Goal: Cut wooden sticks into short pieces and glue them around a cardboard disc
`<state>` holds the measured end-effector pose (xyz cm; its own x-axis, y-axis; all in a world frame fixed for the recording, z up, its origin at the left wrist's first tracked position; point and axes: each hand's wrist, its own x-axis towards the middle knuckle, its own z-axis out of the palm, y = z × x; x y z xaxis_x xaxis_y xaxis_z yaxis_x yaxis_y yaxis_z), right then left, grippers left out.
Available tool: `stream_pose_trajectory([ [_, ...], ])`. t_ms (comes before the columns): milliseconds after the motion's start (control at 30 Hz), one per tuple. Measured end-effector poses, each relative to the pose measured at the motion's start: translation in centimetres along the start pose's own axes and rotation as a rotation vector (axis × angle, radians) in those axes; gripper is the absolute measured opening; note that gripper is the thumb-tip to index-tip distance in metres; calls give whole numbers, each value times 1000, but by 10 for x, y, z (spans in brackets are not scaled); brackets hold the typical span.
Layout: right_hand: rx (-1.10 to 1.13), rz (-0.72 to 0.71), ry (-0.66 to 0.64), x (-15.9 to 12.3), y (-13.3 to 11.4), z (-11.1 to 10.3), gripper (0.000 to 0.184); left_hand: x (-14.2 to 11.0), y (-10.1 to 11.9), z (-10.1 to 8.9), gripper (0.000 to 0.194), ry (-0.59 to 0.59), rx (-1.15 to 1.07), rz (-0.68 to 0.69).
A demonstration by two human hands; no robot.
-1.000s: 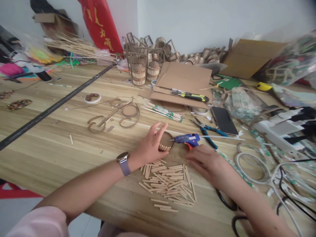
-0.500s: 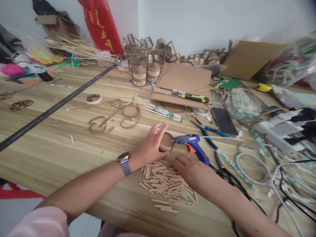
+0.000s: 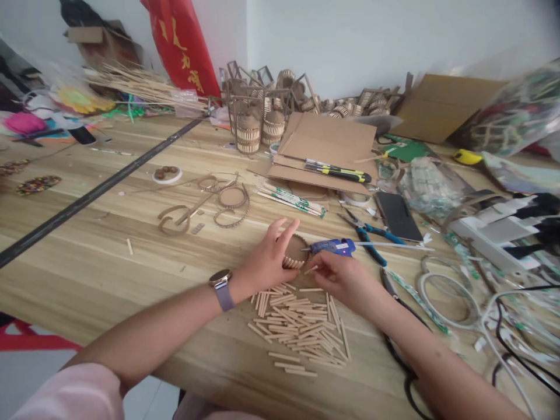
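My left hand (image 3: pixel 266 256), with a watch on its wrist, curves its thumb and fingers around a round cardboard base (image 3: pixel 297 247). Short wooden sticks stand side by side along part of that base's rim. My right hand (image 3: pixel 339 274) pinches a single short wooden stick (image 3: pixel 311 269) close to the near right side of the rim. Behind it lies a blue glue gun (image 3: pixel 335 247), its nozzle pointing at the base and its handle hidden by my right hand. Below both hands a loose pile of wooden sticks (image 3: pixel 301 326) is spread on the wooden table (image 3: pixel 210 361).
Pliers (image 3: pixel 371 233) and a phone (image 3: pixel 398 216) lie to the right, near white cables (image 3: pixel 450 297). Utility knives (image 3: pixel 339 171) rest on cardboard sheets (image 3: pixel 328 137). Small wooden buckets (image 3: pixel 247 134) stand at the back. Curled strips (image 3: pixel 175 220) lie left of centre.
My right hand has lifted from the stick pile up to the base's rim, now with a stick between its fingertips. My left hand stays in place around the base.
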<state>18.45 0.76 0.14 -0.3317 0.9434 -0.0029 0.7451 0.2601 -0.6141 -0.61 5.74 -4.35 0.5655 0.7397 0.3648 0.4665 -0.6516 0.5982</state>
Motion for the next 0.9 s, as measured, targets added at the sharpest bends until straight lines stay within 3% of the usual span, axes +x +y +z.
stream_pose_trajectory([
  [467, 20, 2, 22, 8, -2, 8, 11, 0, 0, 0, 100, 11, -3, 15],
  [900, -125, -126, 103, 7, 0, 14, 13, 1, 3, -2, 99, 4, -3, -1],
])
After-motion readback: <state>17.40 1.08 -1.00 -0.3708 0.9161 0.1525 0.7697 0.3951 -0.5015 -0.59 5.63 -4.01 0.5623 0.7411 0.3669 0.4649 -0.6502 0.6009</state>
